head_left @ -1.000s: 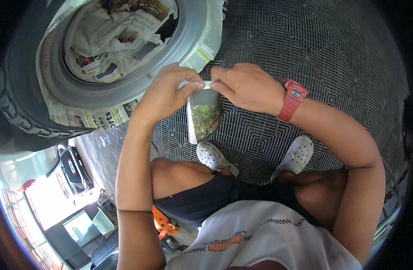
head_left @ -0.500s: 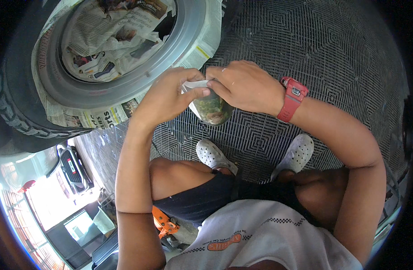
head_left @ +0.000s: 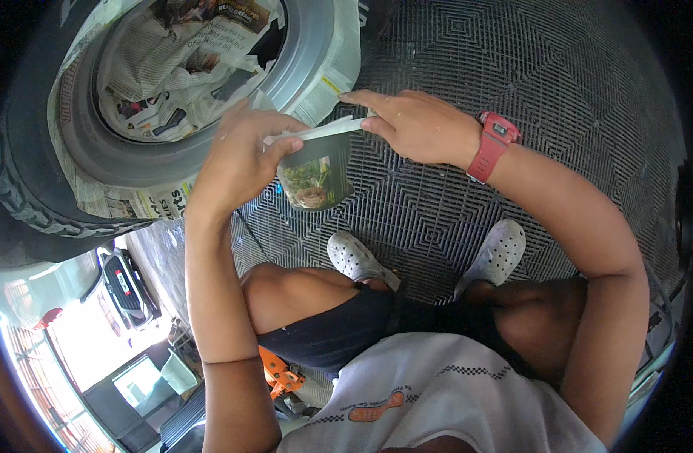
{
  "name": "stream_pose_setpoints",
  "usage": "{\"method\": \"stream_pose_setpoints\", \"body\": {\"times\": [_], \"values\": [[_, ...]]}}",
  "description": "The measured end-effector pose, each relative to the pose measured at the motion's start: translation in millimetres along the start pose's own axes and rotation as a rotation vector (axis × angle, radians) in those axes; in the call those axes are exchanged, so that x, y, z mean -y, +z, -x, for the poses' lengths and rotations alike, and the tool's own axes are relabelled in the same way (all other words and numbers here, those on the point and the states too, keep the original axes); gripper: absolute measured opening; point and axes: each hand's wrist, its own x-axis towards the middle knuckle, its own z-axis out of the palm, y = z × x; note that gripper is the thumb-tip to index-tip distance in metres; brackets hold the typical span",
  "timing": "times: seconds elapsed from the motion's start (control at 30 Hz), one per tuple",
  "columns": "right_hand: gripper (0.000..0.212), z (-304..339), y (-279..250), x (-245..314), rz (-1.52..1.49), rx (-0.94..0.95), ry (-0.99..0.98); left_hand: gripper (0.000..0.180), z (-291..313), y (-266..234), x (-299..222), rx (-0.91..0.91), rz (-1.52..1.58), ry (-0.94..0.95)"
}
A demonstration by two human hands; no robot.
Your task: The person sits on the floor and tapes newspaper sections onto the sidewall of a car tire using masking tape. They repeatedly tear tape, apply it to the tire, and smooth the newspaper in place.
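A dark sheet of printed paper with a green picture hangs between my hands. Along its top edge runs a narrow white strip that looks like masking tape. My left hand is closed on the paper's upper left corner, thumb in front. At the strip's right end, the thumb of my right hand presses against it, while the index finger reaches out above. Just beyond my left hand is a grey wheel rim, with newspaper filling its middle and more sheets tucked around its edge.
A black tyre surrounds the papered rim. Dark ribbed floor tiles spread under my light clogs. An orange tool or stand lies by my left thigh. At the lower left another vehicle stands near a bright opening.
My left hand has moved left, toward the rim, and my hands are farther apart. The white strip is now stretched straight between them, and the paper hangs flatter and further left.
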Motion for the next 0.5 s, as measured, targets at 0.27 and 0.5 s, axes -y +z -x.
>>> {"method": "stream_pose_setpoints", "body": {"times": [0.27,0.5], "values": [[0.032,-5,-14,-1,-0.246,0.227,0.121,0.022,-4,3,1,0.1,0.152,0.012],[0.039,-6,-15,2,-0.247,0.221,0.117,0.022,3,-2,1,0.09,0.17,0.033]]}}
